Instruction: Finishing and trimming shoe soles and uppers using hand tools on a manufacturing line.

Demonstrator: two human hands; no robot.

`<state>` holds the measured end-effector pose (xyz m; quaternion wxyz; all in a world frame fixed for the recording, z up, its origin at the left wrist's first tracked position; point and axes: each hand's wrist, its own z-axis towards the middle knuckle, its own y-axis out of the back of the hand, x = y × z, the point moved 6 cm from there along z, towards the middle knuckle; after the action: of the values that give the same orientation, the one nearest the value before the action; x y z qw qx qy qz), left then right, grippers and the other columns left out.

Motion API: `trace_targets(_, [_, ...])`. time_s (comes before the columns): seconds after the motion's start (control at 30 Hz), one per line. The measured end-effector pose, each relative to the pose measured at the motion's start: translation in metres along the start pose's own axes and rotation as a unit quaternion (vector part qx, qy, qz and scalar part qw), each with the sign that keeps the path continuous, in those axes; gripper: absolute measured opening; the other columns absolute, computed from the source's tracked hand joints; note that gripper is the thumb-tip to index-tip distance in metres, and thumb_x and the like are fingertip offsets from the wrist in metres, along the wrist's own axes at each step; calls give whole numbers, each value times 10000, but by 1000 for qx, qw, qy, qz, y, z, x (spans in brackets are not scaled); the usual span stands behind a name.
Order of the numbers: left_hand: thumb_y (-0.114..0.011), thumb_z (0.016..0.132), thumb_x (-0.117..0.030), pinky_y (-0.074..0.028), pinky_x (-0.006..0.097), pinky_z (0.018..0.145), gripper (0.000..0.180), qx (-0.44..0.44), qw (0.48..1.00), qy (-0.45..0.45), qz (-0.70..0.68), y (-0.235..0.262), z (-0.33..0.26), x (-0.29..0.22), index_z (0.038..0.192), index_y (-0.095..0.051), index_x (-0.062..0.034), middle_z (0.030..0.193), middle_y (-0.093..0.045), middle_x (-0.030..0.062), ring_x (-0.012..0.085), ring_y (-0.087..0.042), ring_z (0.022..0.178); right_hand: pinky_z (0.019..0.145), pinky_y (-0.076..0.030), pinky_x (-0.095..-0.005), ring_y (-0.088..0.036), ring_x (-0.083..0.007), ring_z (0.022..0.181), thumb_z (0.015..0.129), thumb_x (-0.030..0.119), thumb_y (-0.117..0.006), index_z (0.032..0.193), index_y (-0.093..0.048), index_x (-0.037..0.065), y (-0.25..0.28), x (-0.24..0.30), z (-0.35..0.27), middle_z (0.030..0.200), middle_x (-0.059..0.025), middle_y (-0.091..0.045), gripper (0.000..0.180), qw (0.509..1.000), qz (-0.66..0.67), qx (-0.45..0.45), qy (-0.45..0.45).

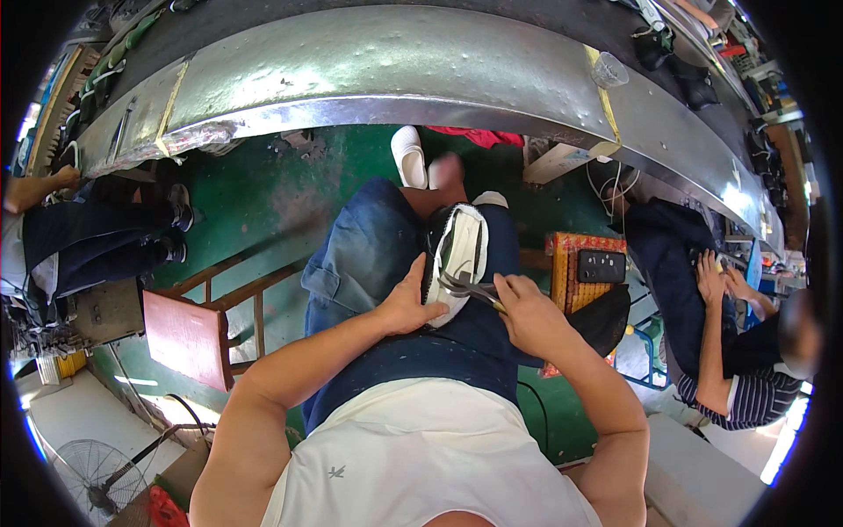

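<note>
A black shoe upper with a pale sole side turned up rests on my lap, its long side pointing away from me. My left hand grips its near left side, the thumb lying across the pale underside. In my right hand are metal pincers, held by the handles. Their curved jaws touch the near part of the pale underside, by the shoe's left edge. Whether the jaws pinch any material is too small to tell.
A long metal-faced bench curves across the far side. To my right, a black rectangular device lies on a patterned red seat. Co-workers sit on both sides. A wooden stool and a fan are at left.
</note>
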<state>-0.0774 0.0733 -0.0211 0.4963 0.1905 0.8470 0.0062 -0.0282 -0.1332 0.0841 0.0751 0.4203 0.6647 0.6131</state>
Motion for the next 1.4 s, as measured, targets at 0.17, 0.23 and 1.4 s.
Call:
trace_targets(0.17, [-833, 777, -281, -351, 345, 1171, 1171, -18, 999, 24, 38, -3, -2, 2, 1588, -67, 78, 1508, -424, 317, 374, -464, 1401, 920, -532, -482, -621, -405, 1067, 790, 77, -668, 1286, -539, -119, 8, 14, 23, 1140, -218, -628, 549, 988, -151, -14, 39])
trace_targets(0.23, [-844, 768, -292, -356, 355, 1167, 1179, -24, 999, 26, 35, -6, -4, 2, 1593, -82, 67, 1493, -449, 309, 366, -476, 1391, 860, -544, -491, -641, -419, 1020, 819, 96, -671, 1170, -593, -78, 10, 17, 27, 1028, -198, -665, 399, 987, -121, 108, -19])
trace_targets(1.4, [-308, 1094, -485, -427, 392, 1085, 664, -267, 894, 146, -329, -9, -9, 28, 1447, -499, 44, 1424, -564, 230, 324, -544, 1309, 840, -515, -516, -664, -447, 940, 900, 271, -677, 1067, -628, 0, -48, 24, 37, 970, -244, -703, 323, 984, 86, 148, -53])
